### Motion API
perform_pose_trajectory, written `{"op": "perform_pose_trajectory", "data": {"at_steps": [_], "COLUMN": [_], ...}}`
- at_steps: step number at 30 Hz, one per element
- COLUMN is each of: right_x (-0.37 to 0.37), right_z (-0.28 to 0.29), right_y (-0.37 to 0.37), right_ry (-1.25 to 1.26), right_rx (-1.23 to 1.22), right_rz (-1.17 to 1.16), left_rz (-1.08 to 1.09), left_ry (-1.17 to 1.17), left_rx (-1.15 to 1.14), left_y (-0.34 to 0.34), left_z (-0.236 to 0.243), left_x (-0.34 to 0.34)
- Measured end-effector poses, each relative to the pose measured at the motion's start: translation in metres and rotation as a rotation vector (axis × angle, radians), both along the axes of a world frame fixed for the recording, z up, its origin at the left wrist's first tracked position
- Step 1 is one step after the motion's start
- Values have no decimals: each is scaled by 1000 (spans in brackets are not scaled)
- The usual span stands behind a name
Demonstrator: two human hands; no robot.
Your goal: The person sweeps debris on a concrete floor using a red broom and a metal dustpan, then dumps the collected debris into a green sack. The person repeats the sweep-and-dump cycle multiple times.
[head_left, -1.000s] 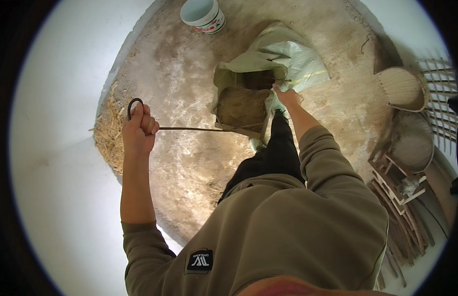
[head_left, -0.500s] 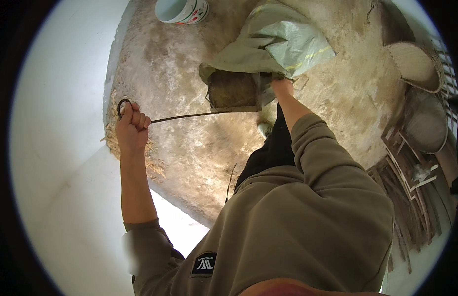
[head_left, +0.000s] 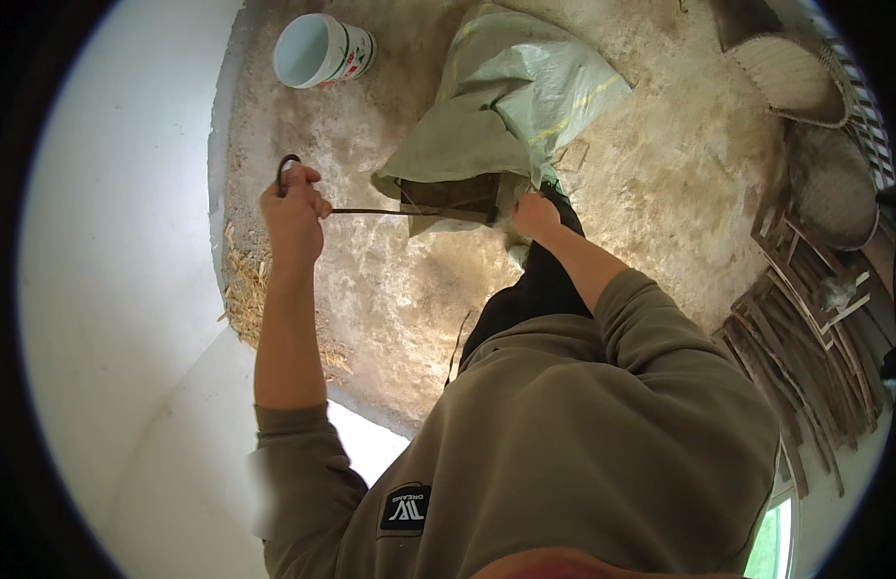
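My left hand (head_left: 296,212) is closed round the looped end of a thin dark rod handle (head_left: 371,211). The rod runs right to a dark, box-like metal dustpan (head_left: 450,200), which lies partly inside the mouth of a pale green woven sack (head_left: 535,87). The sack's upper edge drapes over the dustpan and hides its far part. My right hand (head_left: 538,216) pinches the sack's rim at the right side of the mouth, beside the dustpan. What the dustpan holds cannot be made out.
A white bucket (head_left: 323,53) stands on the worn floor at the far left. Straw-like scraps (head_left: 247,289) lie along the white wall (head_left: 110,270). At the right are woven baskets (head_left: 795,77), a round tray (head_left: 834,188) and a pile of wooden sticks (head_left: 795,357).
My left hand has moved right and away from me, bringing the rod's loop closer to the sack. Less of the dustpan shows outside the sack. My right hand sits lower beside the mouth.
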State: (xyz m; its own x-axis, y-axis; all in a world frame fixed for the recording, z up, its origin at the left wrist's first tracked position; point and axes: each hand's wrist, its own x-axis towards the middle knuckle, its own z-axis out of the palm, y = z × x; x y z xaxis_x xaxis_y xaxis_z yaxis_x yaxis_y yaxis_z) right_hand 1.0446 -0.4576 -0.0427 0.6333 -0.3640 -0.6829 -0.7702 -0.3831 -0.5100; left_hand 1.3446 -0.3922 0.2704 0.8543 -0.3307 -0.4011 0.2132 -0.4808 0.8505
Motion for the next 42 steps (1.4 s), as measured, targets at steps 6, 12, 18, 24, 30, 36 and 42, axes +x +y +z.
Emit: {"op": "perform_pose_trajectory", "data": {"at_steps": [6,12,18,24,30,36,42], "right_x": [-4,-9,-15,-13,-15,-19,-18], "right_z": [7,26,45,52,54,49,47], "right_y": [-3,1,13,17,11,3,5], "right_ry": [-11,-152,-188,-235,-207,-161,-204], "right_rx": [57,68,121,78,84,95,67], "right_rz": [-11,-80,-144,-99,-75,-49,7], "left_rz": [-102,-107,-272,-193,-251,-87,3], "left_ry": [75,73,-30,-80,-90,41,-4], "left_rx": [134,77,324,286,148,260,158], "left_y": [-10,-43,-25,-11,-40,-9,12], "left_z": [-22,-13,-16,-41,1,-6,-11], "left_x": [-14,-32,-44,-35,-39,-56,-54]}}
